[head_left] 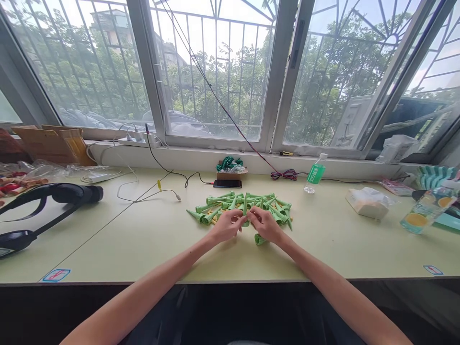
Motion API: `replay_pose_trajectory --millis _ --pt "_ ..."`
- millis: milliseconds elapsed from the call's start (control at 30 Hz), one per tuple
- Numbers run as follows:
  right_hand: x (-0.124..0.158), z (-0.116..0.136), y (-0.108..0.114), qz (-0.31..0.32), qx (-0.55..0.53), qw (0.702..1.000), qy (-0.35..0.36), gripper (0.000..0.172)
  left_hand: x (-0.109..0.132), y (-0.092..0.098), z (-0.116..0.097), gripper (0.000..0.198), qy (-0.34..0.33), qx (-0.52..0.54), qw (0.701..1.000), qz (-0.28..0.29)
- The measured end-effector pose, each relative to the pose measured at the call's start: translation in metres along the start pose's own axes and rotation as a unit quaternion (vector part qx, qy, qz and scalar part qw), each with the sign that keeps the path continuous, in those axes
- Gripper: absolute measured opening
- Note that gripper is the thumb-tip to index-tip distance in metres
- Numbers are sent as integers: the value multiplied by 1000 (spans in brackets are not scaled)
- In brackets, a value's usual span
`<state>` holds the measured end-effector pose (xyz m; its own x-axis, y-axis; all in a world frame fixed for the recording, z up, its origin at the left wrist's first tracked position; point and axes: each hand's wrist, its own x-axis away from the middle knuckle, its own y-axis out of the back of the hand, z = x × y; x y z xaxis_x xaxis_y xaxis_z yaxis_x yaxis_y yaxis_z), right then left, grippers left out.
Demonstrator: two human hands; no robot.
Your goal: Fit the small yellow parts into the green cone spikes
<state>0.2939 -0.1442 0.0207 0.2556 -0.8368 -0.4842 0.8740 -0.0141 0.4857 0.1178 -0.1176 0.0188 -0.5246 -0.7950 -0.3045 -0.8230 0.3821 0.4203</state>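
Observation:
Between my two hands a green cone stands with its narrow tip pointing up. My left hand pinches it from the left, thumb and fingers closed near its lower part. From the other side my right hand grips the same cone with its fingertips. Just behind the hands spreads a pile of similar green cones, with small yellowish pieces showing among them. One more green cone lies in front of the pile, partly covered by my right hand.
A phone on a cable lies behind the pile. To the right are a plastic bottle, a tissue pack and a clear cup. A black headset rests at the left, beside a white cable.

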Motion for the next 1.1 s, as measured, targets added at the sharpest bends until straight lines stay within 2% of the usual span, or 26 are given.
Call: replay_pose_trajectory --millis 200,433,767,1100 --pt "2 -3 0 30 -6 999 10 25 -2 3 3 33 -26 -46 997 -55" --pt "3 -5 -1 25 10 999 23 15 -1 2 4 36 -80 -92 991 -63" --pt "5 -9 -4 20 53 997 45 17 0 5 -1 43 -46 -56 997 -36" --pt "5 -9 -3 22 63 996 62 19 1 4 4 45 -22 -30 999 -21"
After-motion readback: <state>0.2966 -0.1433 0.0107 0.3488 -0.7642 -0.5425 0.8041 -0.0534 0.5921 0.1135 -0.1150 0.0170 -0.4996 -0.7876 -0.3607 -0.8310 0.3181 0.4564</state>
